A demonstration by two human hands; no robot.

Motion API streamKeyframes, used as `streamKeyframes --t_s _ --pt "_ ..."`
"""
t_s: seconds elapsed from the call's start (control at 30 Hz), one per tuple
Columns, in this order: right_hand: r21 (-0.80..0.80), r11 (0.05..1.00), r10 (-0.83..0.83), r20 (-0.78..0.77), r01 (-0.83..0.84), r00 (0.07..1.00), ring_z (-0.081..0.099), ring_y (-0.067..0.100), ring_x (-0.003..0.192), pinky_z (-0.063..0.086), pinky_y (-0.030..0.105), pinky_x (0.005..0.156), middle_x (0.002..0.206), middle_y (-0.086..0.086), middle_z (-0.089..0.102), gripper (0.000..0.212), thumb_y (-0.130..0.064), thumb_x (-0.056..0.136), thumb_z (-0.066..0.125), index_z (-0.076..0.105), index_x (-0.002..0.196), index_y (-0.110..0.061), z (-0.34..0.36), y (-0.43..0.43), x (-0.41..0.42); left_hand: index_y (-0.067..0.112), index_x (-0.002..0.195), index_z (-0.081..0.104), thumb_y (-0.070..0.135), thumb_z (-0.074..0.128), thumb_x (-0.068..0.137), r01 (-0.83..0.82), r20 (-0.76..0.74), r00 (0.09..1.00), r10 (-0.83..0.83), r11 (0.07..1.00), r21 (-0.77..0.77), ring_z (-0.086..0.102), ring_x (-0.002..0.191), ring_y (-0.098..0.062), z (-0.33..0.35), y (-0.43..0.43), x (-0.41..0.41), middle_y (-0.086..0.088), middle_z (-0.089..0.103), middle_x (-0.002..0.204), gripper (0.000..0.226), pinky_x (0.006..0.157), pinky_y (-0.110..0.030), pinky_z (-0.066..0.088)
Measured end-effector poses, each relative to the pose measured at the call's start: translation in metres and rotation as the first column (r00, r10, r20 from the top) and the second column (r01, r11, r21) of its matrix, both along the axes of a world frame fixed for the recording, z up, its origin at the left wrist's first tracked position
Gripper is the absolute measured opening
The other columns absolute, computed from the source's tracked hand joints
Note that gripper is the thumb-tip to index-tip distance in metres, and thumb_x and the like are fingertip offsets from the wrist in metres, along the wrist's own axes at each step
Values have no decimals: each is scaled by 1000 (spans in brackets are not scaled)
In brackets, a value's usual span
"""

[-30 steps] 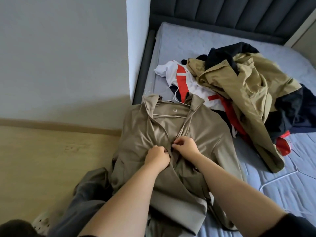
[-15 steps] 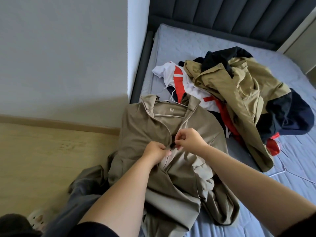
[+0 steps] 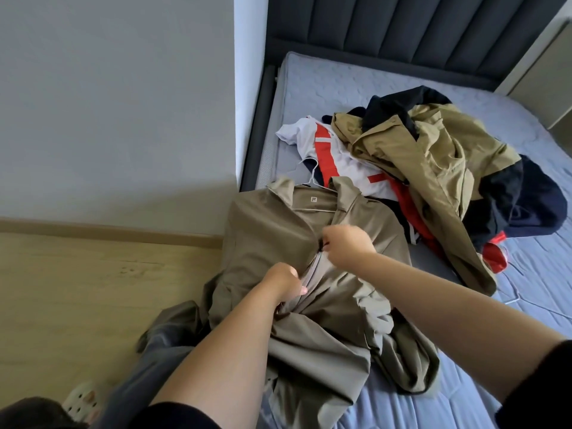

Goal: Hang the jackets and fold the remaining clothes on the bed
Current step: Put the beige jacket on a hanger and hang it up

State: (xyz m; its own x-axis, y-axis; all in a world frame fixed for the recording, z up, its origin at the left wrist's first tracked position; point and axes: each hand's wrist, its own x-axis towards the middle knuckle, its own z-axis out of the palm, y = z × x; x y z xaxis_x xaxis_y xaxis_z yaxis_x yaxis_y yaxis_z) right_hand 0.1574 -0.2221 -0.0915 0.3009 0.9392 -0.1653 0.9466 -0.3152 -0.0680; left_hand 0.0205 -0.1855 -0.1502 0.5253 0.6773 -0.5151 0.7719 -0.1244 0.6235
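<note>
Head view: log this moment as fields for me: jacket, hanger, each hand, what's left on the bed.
jacket: taupe jacket, front up at near edge of bed
hanger: white hanger inside collar, hook sticking out
left hand: grips jacket front beside zipper
right hand: pinches zipper higher up
remaining: tan jacket and white-red garment piled on bed

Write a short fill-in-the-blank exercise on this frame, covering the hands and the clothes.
The taupe jacket lies at the edge of the bed with a white ____ in its collar.
The left hand grips the jacket's front while the right hand pinches its ____ pull.
Behind it, a tan jacket tops a pile holding a white garment striped in ____.
Missing words: hanger, zipper, red.
</note>
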Motion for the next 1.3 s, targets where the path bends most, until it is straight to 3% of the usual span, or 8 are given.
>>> streamKeyframes --t_s 0.1,0.2,0.33,0.5,0.77,0.93,1.1,1.3 --pt "18 997 -72 -151 75 986 55 25 88 43 30 70 87 2 59 6 -15 87 59 61 82 -13 9 6 8 -3 111 61 21 62 87 -38 5 999 38 998 48 56 111 -30 -5 -1 -7 -17 63 116 34 90 -30 43" --pt "15 1000 -14 -236 18 972 55 21 84 42 28 69 80 -1 57 8 -14 85 63 62 77 -14 12 6 4 6 93 66 20 70 76 -200 244 951 188 980 22 62 88 -22 -4 -5 -6 -7 66 87 23 75 -29 47" --pt "35 999 17 -252 -9 968 54 19 81 43 28 71 81 0 58 12 -12 85 63 61 74 -17 22 5 6 20 66 61 24 75 75 -324 493 802 337 939 -115 52 55 -3 9 -3 3 11 58 58 17 48 -7 37" --pt "68 998 12 -153 -1 988 55 22 83 44 30 69 87 0 60 9 -16 86 60 59 78 -14 20 3 1 17 51 48 19 76 75 -335 495 787 368 929 -157 36 43 -3 9 3 2 13 40 37 37 43 -13 30" --pt "204 975 -50 -166 84 985 54 28 82 36 29 64 77 2 55 12 -9 85 58 53 75 -14 22 13 1 15 65 48 23 67 81 -341 342 894 291 935 95 44 61 -14 3 3 -8 4 44 60 26 53 -23 32" --pt "241 970 61 -242 -1 968 46 24 72 31 30 58 63 -2 48 17 -4 82 58 50 70 -11 21 12 -9 27 75 56 20 67 78 -442 570 752 331 895 63 54 73 -6 18 1 0 9 59 80 13 60 -16 35" --pt "202 978 101 -229 -54 968 49 25 73 33 31 58 69 4 54 7 -3 83 57 55 77 -4 22 10 -9 19 53 49 18 67 81 -440 555 758 342 897 47 44 53 -8 21 4 1 8 49 50 33 52 -19 33" --pt "178 984 -12 -71 25 997 47 23 74 31 27 61 71 -3 50 16 -8 84 55 50 75 -21 23 11 -3 17 53 45 14 69 80 -342 448 840 307 940 -4 38 52 -10 18 7 -4 5 42 52 36 47 -16 31"
